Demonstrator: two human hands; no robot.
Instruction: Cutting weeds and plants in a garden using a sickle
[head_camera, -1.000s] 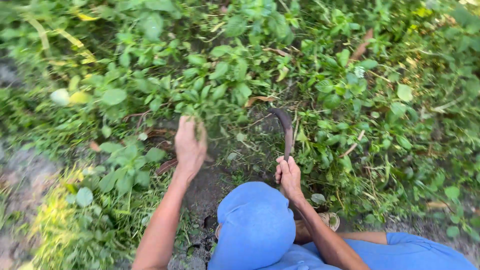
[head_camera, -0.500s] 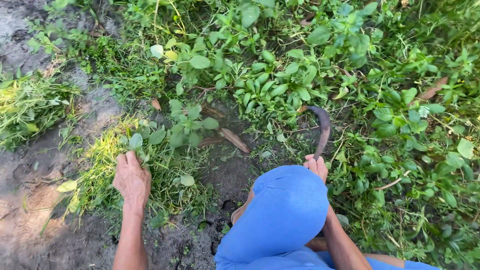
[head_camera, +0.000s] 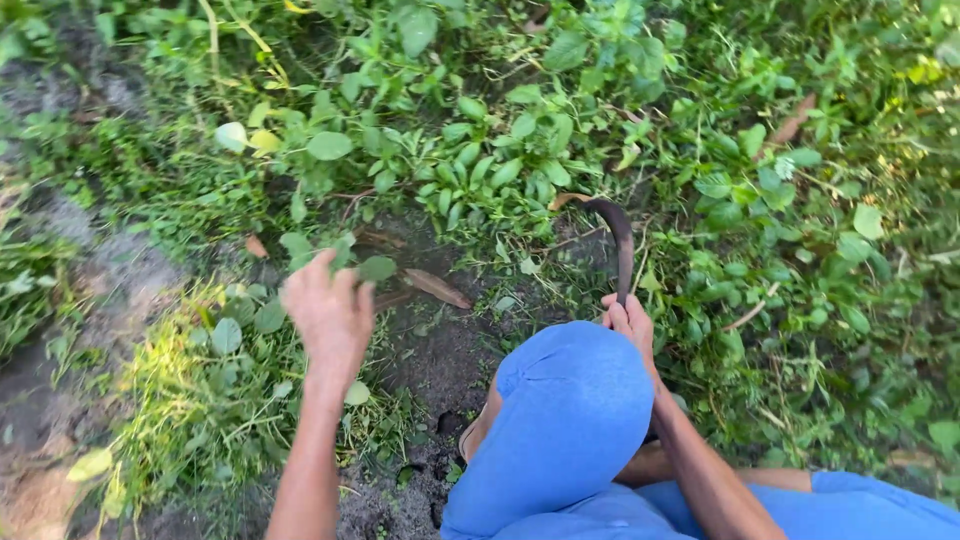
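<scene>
While weeds are cleared from the ground, a curved sickle (head_camera: 618, 240) is gripped by the closed right hand (head_camera: 630, 325); the blurred left hand (head_camera: 328, 312) hovers loosely open, apparently empty, over leafy weeds (head_camera: 480, 180). Next, a fresh clump likely needs grasping.

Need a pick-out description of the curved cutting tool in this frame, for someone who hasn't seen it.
Start at the blue-clad knee at bottom centre; the right hand sits at its upper right edge. From that hand's grip the sickle rises toward the green leafy plants and hooks left at its tip. It is the only dark, smooth, curved blade there; the nearby brown dry leaf lies flat on bare soil.
</scene>
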